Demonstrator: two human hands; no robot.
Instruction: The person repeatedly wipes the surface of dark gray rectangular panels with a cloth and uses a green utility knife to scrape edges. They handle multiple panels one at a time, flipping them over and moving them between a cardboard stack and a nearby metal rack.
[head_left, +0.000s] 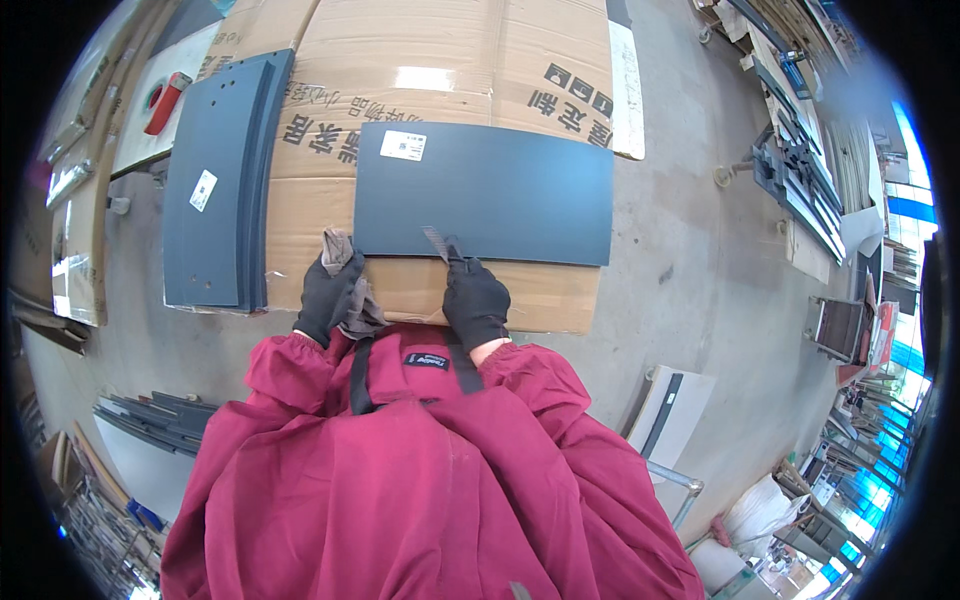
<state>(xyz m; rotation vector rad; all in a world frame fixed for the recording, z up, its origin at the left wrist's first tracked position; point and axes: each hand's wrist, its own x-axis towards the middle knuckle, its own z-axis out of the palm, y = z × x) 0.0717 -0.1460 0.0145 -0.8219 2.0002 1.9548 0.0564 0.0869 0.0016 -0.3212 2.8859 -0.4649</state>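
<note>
A dark blue-grey panel (487, 195) with a white label lies flat on printed cardboard (420, 292). My left hand (328, 296), in a black glove, holds a grey-brown cloth (364, 309), with its fingertips at the panel's near left corner. Also gloved in black, my right hand (478, 300) is closed around a thin, flat, blade-like tool (435, 241), whose tip reaches over the panel's near edge. To the left, a stack of similar panels (214, 180) rests on the cardboard; its top panel has a label and small holes.
Beyond the stack, a red tape dispenser (166, 103) sits on a white board. Long cardboard packages (82, 217) stand at the far left. Racks of dark strips (802, 180) are at the right. A metal tube frame (686, 495) and a white board (671, 412) are at lower right.
</note>
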